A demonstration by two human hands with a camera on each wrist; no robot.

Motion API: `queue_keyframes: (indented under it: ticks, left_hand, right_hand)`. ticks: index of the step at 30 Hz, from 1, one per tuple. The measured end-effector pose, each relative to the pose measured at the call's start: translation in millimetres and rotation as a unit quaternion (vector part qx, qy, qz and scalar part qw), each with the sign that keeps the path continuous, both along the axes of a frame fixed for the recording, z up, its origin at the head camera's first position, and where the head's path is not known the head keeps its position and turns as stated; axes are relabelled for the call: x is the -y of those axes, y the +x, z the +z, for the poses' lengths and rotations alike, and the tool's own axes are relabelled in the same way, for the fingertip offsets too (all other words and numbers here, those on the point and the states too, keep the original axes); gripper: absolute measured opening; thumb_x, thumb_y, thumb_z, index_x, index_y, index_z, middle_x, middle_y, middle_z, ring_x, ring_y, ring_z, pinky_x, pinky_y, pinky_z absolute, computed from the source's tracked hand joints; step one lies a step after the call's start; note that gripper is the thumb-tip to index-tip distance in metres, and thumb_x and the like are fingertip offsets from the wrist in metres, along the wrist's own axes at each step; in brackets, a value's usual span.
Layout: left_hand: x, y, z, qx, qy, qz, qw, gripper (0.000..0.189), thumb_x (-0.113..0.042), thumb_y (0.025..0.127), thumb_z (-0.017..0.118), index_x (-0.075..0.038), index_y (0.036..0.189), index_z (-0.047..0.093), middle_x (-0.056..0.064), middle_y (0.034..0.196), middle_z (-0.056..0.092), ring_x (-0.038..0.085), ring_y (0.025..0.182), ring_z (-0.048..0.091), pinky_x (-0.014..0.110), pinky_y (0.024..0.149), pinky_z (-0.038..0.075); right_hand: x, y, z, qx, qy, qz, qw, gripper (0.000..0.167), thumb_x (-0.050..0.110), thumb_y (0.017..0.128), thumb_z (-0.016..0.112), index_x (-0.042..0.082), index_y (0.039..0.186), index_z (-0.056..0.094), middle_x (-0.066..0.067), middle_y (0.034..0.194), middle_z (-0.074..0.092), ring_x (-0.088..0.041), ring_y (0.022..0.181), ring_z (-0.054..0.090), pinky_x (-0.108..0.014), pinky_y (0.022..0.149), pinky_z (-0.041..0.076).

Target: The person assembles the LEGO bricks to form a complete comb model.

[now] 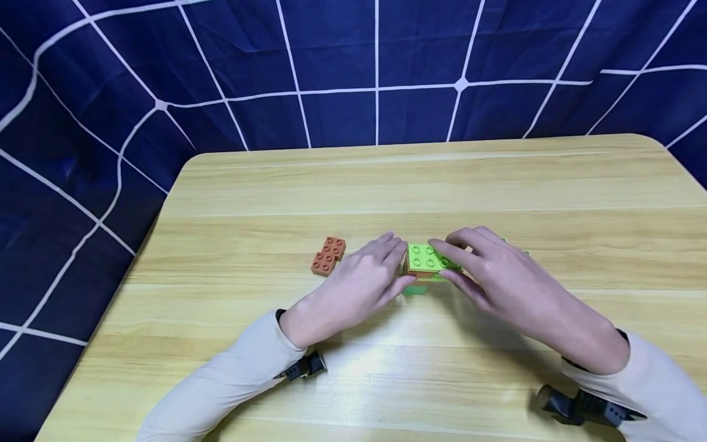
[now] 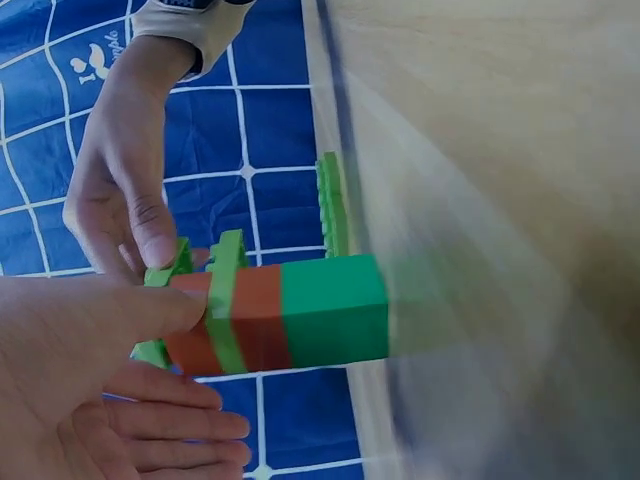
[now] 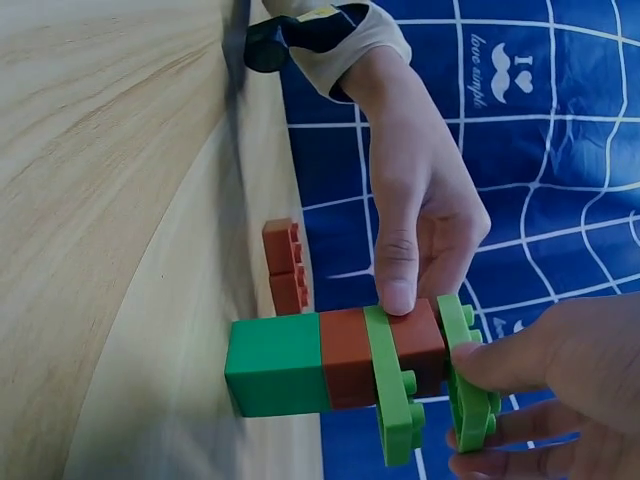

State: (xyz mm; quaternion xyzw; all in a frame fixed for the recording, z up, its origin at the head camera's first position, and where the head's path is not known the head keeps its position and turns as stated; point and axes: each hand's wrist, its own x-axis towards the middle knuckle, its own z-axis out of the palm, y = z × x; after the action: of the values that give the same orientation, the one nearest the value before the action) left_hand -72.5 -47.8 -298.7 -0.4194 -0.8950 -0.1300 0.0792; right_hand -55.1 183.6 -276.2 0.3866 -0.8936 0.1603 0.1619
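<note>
A stack of toy building bricks stands between the hands. Its dark green brick point(image 3: 275, 368) is at the bottom, a reddish-brown brick point(image 3: 348, 355) above, then a light green plate point(image 3: 388, 380) and another reddish-brown brick point(image 3: 418, 340). The top light green plate point(image 1: 422, 259) has studs facing up. My left hand point(image 1: 361, 279) touches the stack's near side with its thumb, at the upper brown brick; its fingers stay straight along the left. My right hand point(image 1: 494, 270) pinches the top plate between thumb and fingers. Part of that plate is hidden by the fingers.
Two reddish-brown bricks point(image 1: 328, 255) lie left of the left hand on the wooden table point(image 1: 265, 196). Another light green piece point(image 2: 332, 205) lies beyond the stack, mostly hidden by the right hand in the head view. A blue checked cloth point(image 1: 337, 61) hangs behind.
</note>
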Motion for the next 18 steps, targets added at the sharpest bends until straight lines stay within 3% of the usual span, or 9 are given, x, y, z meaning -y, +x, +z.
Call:
queue_keyframes:
  ticks: [4, 7, 8, 11, 12, 15, 18]
  left_hand:
    - [4.3, -0.4, 12.8, 0.038, 0.035, 0.006, 0.9986, 0.052, -0.033, 0.100, 0.054, 0.008, 0.133, 0.052, 0.021, 0.135, 0.054, 0.031, 0.131, 0.047, 0.036, 0.107, 0.040]
    - [5.1, -0.3, 21.9, 0.054, 0.058, 0.006, 0.9968, 0.051, -0.032, 0.101, 0.052, 0.007, 0.134, 0.052, 0.019, 0.137, 0.054, 0.028, 0.133, 0.045, 0.035, 0.108, 0.039]
    - [4.2, -0.6, 23.3, 0.056, 0.059, 0.004, 0.9967, 0.050, -0.032, 0.102, 0.050, 0.007, 0.134, 0.052, 0.019, 0.137, 0.053, 0.028, 0.133, 0.045, 0.035, 0.108, 0.039]
    - [0.1, -1.8, 23.9, 0.065, 0.040, 0.001, 0.9970, 0.052, -0.033, 0.104, 0.043, 0.007, 0.137, 0.048, 0.019, 0.141, 0.049, 0.029, 0.136, 0.041, 0.034, 0.111, 0.034]
    - [-1.4, -2.5, 23.1, 0.069, 0.030, 0.002, 0.9972, 0.053, -0.034, 0.105, 0.041, 0.007, 0.138, 0.046, 0.020, 0.142, 0.047, 0.029, 0.137, 0.039, 0.034, 0.112, 0.032]
    - [-3.9, -4.9, 20.3, 0.076, 0.000, 0.007, 0.9970, 0.057, -0.036, 0.106, 0.035, 0.007, 0.143, 0.039, 0.019, 0.147, 0.041, 0.030, 0.139, 0.034, 0.033, 0.115, 0.025]
    - [-3.8, -7.3, 17.9, 0.082, -0.021, 0.011, 0.9963, 0.059, -0.038, 0.106, 0.032, 0.007, 0.145, 0.034, 0.020, 0.150, 0.036, 0.030, 0.141, 0.029, 0.032, 0.117, 0.019]
  right_hand:
    - [1, -1.3, 0.5, -0.014, 0.006, 0.008, 0.9999, 0.056, 0.040, 0.105, 0.031, -0.001, 0.122, 0.064, -0.016, 0.102, 0.063, -0.029, 0.089, 0.061, -0.040, 0.062, 0.058]
    - [2, -2.7, 0.7, -0.025, 0.011, 0.013, 0.9995, 0.055, 0.038, 0.105, 0.030, -0.001, 0.121, 0.065, -0.016, 0.101, 0.063, -0.030, 0.088, 0.061, -0.039, 0.060, 0.057]
    - [2, -3.1, 0.6, -0.027, 0.013, 0.015, 0.9994, 0.050, 0.036, 0.105, 0.035, -0.001, 0.120, 0.065, -0.016, 0.101, 0.063, -0.030, 0.087, 0.061, -0.039, 0.060, 0.056]
    - [3, -3.5, 1.1, -0.032, 0.018, 0.018, 0.9991, 0.049, 0.034, 0.105, 0.035, -0.001, 0.120, 0.065, -0.017, 0.100, 0.062, -0.031, 0.088, 0.061, -0.039, 0.061, 0.056]
    - [3, -3.6, 1.5, -0.035, 0.020, 0.018, 0.9990, 0.056, 0.037, 0.105, 0.027, -0.002, 0.120, 0.065, -0.017, 0.100, 0.062, -0.031, 0.088, 0.061, -0.039, 0.062, 0.056]
    - [3, -3.4, 2.5, -0.037, 0.022, 0.018, 0.9989, 0.064, 0.039, 0.104, 0.019, -0.003, 0.119, 0.065, -0.018, 0.099, 0.062, -0.031, 0.086, 0.061, -0.039, 0.061, 0.056]
    - [4, -3.3, 3.5, -0.040, 0.024, 0.022, 0.9987, 0.066, 0.039, 0.104, 0.016, -0.003, 0.119, 0.065, -0.018, 0.098, 0.062, -0.032, 0.086, 0.060, -0.038, 0.060, 0.056]
